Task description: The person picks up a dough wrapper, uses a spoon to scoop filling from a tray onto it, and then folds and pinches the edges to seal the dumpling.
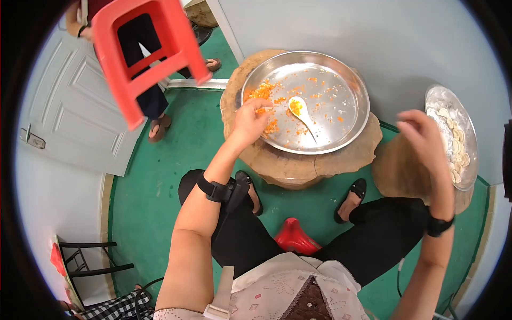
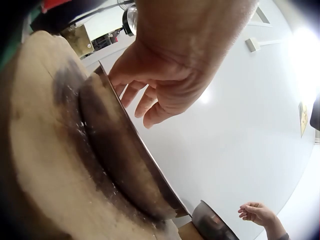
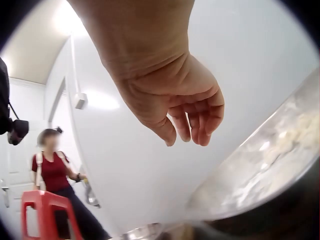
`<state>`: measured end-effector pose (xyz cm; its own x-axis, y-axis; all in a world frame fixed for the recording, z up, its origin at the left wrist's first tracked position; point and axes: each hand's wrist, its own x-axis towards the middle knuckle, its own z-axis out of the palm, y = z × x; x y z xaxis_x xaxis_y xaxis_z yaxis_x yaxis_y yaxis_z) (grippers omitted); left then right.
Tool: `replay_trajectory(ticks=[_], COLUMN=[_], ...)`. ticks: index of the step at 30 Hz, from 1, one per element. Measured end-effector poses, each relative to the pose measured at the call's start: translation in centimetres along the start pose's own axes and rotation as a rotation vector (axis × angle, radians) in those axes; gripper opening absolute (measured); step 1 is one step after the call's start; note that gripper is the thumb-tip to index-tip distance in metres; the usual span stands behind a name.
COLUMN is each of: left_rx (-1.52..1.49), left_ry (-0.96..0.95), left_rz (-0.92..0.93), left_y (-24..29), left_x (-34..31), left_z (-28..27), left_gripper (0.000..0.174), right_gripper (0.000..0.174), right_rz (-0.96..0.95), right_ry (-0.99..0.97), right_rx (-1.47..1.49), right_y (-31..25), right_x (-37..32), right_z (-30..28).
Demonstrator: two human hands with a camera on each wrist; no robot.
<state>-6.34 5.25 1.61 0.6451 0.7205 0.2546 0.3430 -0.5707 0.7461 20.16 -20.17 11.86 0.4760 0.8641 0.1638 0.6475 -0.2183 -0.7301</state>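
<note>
A wide metal basin (image 1: 341, 106) holds scattered orange chopped bits, thickest along its left side. In it lies a white spoon (image 1: 304, 117) with orange bits in its bowl. Over the basin's left rim, my left hand (image 1: 249, 124) hangs with loosely bent fingers close to the orange pile; the left wrist view shows nothing held. My right hand (image 1: 424, 140) is raised in the air just left of a metal tray (image 1: 469, 173) with floured dumplings (image 1: 457, 144). Its fingers curve loosely around nothing in the right wrist view.
The basin stands on a wooden stump (image 1: 298, 173); the tray rests on another stump (image 1: 397, 165) by the wall. At upper left, a person carries a red plastic stool (image 1: 138, 80) near the white door (image 1: 69, 101). Something red (image 1: 293, 237) is between my legs.
</note>
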Motion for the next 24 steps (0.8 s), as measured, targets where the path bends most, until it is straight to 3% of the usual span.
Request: replay_trajectory(ticks=[2, 4, 5, 6, 7, 13, 17, 24], left_rx=[0.0, 0.094, 0.09, 0.108, 0.063, 0.073, 0.108, 0.121], left_ry=[0.04, 0.101, 0.133, 0.191, 0.177, 0.157, 0.209, 0.24], left_rz=[-0.019, 0.025, 0.023, 0.15, 0.109, -0.001, 0.05, 0.087], left_y=[0.7, 2.0, 2.0, -0.5, 1.3, 0.2, 0.7, 2.2], left_x=[-0.6, -1.1, -1.1, -1.3, -1.9, -2.4, -2.4, -2.2], left_z=[-0.8, -2.4, -2.8, -2.6, -3.4, -3.3, -3.2, -2.7], left_gripper=[0.023, 0.023, 0.022, 0.022, 0.021, 0.023, 0.024, 0.027], right_gripper=[0.024, 0.03, 0.033, 0.033, 0.032, 0.027, 0.024, 0.024], right_rz=[0.032, -0.156, -0.164, -0.164, -0.101, -0.178, -0.15, -0.139], right_ry=[-0.158, -0.262, -0.241, -0.257, -0.368, -0.173, -0.04, 0.002], right_rx=[-0.019, -0.228, -0.263, -0.289, -0.278, -0.353, -0.349, -0.319], right_y=[-1.6, -0.6, 1.2, -0.1, -1.1, -0.5, -2.4, -0.3], right_x=[1.4, 2.5, 3.1, 3.3, 3.9, 5.8, 7.2, 8.7], right_z=[3.8, 7.6, 10.0, 11.0, 11.5, 15.8, 16.5, 17.7])
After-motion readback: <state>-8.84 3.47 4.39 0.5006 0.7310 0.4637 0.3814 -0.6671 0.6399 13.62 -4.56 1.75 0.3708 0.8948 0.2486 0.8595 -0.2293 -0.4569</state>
